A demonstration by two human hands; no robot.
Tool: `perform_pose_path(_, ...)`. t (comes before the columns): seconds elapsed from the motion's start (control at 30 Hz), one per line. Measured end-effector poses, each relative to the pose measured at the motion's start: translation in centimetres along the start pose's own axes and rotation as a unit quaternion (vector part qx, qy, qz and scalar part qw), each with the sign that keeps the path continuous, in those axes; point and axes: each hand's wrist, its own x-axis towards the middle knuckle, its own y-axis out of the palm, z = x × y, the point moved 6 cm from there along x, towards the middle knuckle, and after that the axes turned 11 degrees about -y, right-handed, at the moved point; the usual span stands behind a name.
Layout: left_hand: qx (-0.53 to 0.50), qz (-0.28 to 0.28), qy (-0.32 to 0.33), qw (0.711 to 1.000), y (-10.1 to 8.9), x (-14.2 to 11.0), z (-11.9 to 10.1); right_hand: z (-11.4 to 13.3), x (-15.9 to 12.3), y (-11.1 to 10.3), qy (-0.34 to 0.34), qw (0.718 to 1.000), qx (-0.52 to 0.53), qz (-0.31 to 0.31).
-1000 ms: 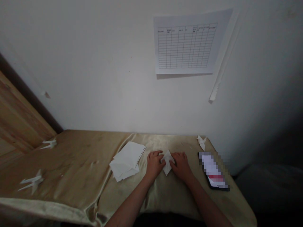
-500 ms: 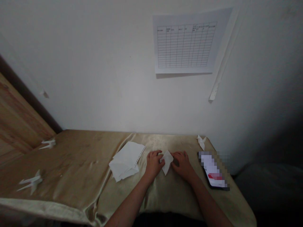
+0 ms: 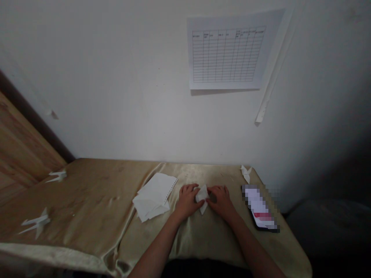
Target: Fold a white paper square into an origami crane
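Head view: we look down on our left hand (image 3: pixel 187 200) and right hand (image 3: pixel 222 201), drawn in close on a small folded paper (image 3: pixel 202 195). The paper lies between them on a counter (image 3: pixel 87 193) draped in shiny tan cloth, and its lower tip pokes out toward us. Since the last picture, the hands have closed toward each other and now cover more of the paper's sides, so less of it shows and its upper part looks bunched.

Each grip is pressed together, with the fingers curled side by side and their tips on the paper's edges. The left grip bears on one edge and the right grip on the other, holding it from both sides. We cannot tell where the thumbs sit or whether the paper has lifted off the cloth.

Just left of our left hand lies a stack of white sheets (image 3: pixel 152 197) with a punched edge. To the right, a phone (image 3: pixel 259 208) lies with its screen blurred. Paper cranes sit at the far corner (image 3: pixel 246 174) and on the left (image 3: pixel 57 176), with another nearer us (image 3: pixel 36 223). A ruled chart (image 3: pixel 227 52) hangs on the wall.
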Motion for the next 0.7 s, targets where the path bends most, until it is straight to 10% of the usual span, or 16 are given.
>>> perform_pose_path(0.7, -0.021, 0.09, 0.017, 0.996, -0.1, 0.2, 0.5, -1.5, 0.3, 0.6, -0.027, 0.999, 0.004, -0.041)
